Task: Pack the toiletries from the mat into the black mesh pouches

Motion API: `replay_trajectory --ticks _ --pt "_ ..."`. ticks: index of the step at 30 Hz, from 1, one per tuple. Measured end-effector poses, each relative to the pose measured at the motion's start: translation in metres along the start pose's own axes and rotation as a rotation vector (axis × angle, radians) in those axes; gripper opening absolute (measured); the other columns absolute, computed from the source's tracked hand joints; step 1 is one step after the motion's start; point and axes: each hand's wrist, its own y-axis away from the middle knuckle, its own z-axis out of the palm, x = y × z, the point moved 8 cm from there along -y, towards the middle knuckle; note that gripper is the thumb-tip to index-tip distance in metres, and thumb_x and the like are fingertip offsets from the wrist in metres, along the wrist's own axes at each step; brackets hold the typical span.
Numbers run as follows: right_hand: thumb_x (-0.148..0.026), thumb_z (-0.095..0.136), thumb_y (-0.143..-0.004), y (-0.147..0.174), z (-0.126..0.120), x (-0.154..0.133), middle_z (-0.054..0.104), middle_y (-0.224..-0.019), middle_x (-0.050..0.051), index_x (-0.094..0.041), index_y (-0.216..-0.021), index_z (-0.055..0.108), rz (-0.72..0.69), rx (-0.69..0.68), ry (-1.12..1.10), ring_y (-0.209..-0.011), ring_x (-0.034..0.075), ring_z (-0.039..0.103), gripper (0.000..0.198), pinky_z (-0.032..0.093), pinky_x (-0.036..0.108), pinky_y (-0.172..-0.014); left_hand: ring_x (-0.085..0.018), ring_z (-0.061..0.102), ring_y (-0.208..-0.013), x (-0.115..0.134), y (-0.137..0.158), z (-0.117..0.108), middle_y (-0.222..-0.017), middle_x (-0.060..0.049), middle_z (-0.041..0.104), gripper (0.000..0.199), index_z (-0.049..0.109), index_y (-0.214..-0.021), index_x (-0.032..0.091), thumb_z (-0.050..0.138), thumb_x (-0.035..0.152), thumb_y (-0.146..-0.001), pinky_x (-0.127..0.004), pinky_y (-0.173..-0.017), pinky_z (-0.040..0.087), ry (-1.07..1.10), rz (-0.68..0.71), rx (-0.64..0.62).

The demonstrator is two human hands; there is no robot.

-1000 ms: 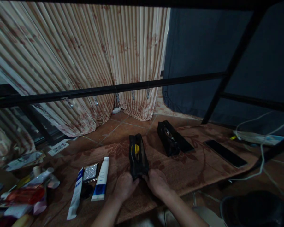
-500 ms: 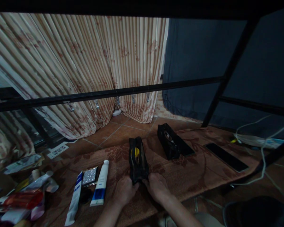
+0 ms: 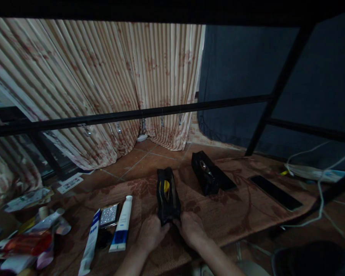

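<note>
One black pouch (image 3: 170, 208), long axis forward

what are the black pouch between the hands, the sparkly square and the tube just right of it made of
Black pouch: probably fabric, matte; its sides look soft, though dim light hides the weave.
Sparkly square: a glittery silver face, judging by its bright speckles; whether plastic or metal, I can't tell.
Tube: likely smooth plastic, given its even surface and flat-pressed end.
</note>
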Motion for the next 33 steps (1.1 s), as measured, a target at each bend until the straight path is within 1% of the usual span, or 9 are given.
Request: replay_trajectory --ticks 3,7,11,20,24,29,33 --pt "-0.031 0.047 -0.087 -0.0004 0.0008 0.0004 0.067 -0.099 0.016 -0.012 -0.094 0.067 0.002 -0.005 -0.005 -0.097 0.024 0.062 0.029 0.042 0.029 -0.082 -0.019 0.062 -0.097 -0.0007 -0.0011 0.0002 -0.104 -0.008 0.067 0.029 0.065 -0.100 0.019 0.048 0.035 -0.083 -0.024 -0.078 0.043 0.009 0.018 0.026" --pt "-0.030 0.048 -0.086 -0.0006 0.0013 0.0008 0.068 -0.098 0.016 -0.013 -0.093 0.068 0.006 -0.008 -0.005 -0.097 0.024 0.063 0.027 0.042 0.029 -0.081 -0.019 0.061 -0.100 -0.0032 -0.0025 0.0044 -0.105 -0.007 0.067 0.031 0.064 -0.103 0.019 0.048 0.037 -0.083 -0.022 -0.079 0.043 0.013 0.021 0.017" --pt "-0.030 0.046 -0.087 -0.0006 0.0006 0.0005 0.068 -0.098 0.016 -0.013 -0.092 0.068 0.007 -0.001 -0.005 -0.097 0.024 0.062 0.028 0.042 0.029 -0.081 -0.019 0.061 -0.099 -0.0023 -0.0026 0.0040 -0.105 -0.007 0.067 0.033 0.064 -0.105 0.020 0.048 0.038 -0.084 -0.022 -0.077 0.043 0.020 0.040 0.030" --pt "-0.030 0.047 -0.087 -0.0004 0.0005 0.0011 0.068 -0.098 0.016 -0.012 -0.092 0.068 0.006 -0.005 -0.002 -0.096 0.024 0.063 0.028 0.042 0.029 -0.080 -0.020 0.064 -0.094 0.0004 0.0003 -0.0004 -0.101 -0.008 0.069 0.031 0.066 -0.098 0.020 0.047 0.040 -0.083 -0.024 -0.076 0.043 -0.007 0.004 0.008" --pt "-0.027 0.045 -0.087 -0.0004 0.0009 0.0003 0.068 -0.097 0.017 -0.013 -0.090 0.068 0.003 -0.004 -0.002 -0.095 0.023 0.063 0.028 0.043 0.028 -0.078 -0.021 0.064 -0.092 0.0014 0.0020 -0.0018 -0.098 -0.008 0.070 0.038 0.066 -0.099 0.020 0.044 0.048 -0.084 -0.025 -0.076 0.044 0.011 0.002 0.018" --pt "-0.028 0.044 -0.088 -0.0001 0.0008 -0.0003 0.068 -0.098 0.017 -0.013 -0.090 0.068 -0.002 -0.003 -0.004 -0.095 0.024 0.063 0.029 0.042 0.028 -0.078 -0.023 0.064 -0.093 -0.0006 0.0021 -0.0017 -0.096 -0.013 0.069 0.056 0.068 -0.095 0.015 0.031 0.056 -0.087 -0.027 -0.076 0.044 -0.015 -0.017 0.046" --pt "-0.028 0.044 -0.088 0.0008 0.0005 0.0003 0.068 -0.098 0.017 -0.013 -0.091 0.068 -0.001 0.001 -0.006 -0.096 0.023 0.063 0.028 0.042 0.028 -0.080 -0.023 0.064 -0.093 0.0002 0.0011 -0.0012 -0.099 -0.014 0.069 0.057 0.067 -0.099 0.014 0.029 0.055 -0.088 -0.027 -0.077 0.043 -0.018 -0.013 0.045"
